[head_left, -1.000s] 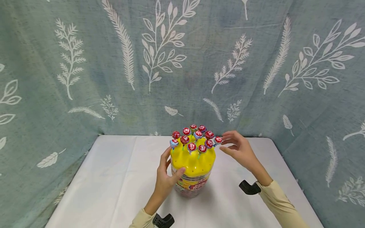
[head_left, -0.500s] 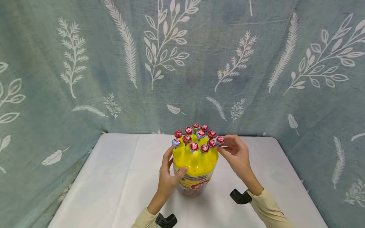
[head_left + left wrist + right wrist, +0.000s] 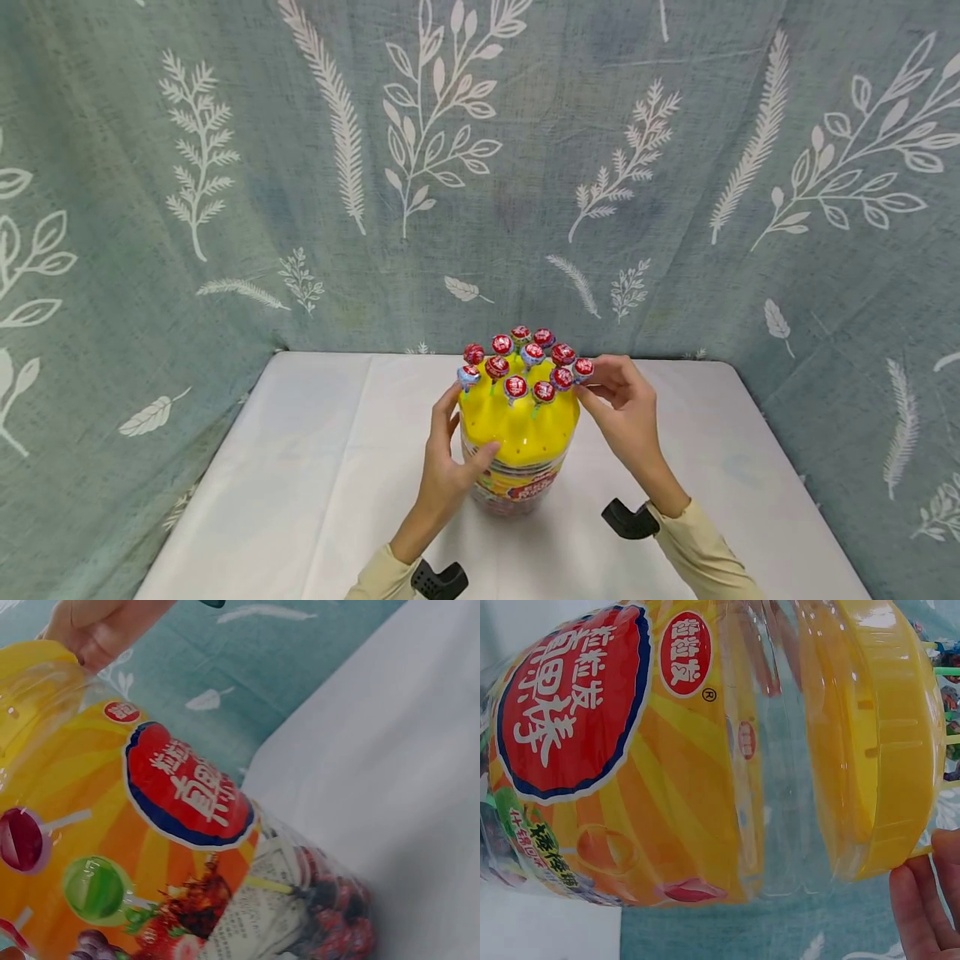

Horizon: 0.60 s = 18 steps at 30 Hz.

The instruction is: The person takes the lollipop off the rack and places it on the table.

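A clear jar (image 3: 517, 485) with a yellow lid (image 3: 517, 437) stands upright on the table. Several wrapped lollipops (image 3: 515, 387) rise from holes across the lid, mostly red, some with blue. My left hand (image 3: 444, 479) grips the jar's left side near the top, thumb at the front and fingers behind. At the lid's right edge, my right hand (image 3: 624, 412) pinches the stick of a red and blue lollipop (image 3: 582, 369). Up close in the right wrist view, the yellow stick (image 3: 921, 852) meets the lid's rim between thumb and fingers. More lollipops show through the jar's lower wall (image 3: 337, 922).
A white cloth covers the table (image 3: 300, 467). Behind and at both sides hangs a grey-green curtain (image 3: 495, 208) with white leaf prints. A black camera mount sits on each wrist, the right one (image 3: 630, 518) close to the table.
My right hand has moved left to the lollipop at the lid's right edge and now pinches its stick. My left hand keeps its grip on the jar. The head view has shifted slightly.
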Tool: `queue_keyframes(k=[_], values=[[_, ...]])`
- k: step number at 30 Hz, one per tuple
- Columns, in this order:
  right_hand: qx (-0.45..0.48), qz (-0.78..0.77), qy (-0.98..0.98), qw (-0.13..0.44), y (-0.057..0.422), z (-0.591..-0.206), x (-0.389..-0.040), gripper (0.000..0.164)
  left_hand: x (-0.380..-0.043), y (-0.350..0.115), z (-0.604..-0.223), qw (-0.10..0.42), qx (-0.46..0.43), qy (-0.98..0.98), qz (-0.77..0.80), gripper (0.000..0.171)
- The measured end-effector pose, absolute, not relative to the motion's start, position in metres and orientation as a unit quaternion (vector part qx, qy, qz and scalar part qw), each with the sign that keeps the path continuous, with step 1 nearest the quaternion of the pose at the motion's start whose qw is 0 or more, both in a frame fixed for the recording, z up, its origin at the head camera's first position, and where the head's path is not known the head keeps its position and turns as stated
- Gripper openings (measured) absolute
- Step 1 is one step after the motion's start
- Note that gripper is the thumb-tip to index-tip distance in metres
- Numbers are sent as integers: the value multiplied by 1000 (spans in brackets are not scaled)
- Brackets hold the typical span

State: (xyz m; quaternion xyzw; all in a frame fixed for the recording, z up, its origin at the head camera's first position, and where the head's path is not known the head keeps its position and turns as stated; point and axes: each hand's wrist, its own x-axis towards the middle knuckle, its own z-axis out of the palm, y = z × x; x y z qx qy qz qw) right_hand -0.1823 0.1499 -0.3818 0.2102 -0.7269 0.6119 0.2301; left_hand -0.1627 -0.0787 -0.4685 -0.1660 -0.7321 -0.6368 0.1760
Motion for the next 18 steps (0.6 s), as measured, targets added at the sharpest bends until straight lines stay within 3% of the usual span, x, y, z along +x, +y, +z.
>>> queue_keyframes(k=[18], values=[[223,593,-730,255,160,-357,-189,39,-165,-73,-470,188,-158,-715,-655,75]])
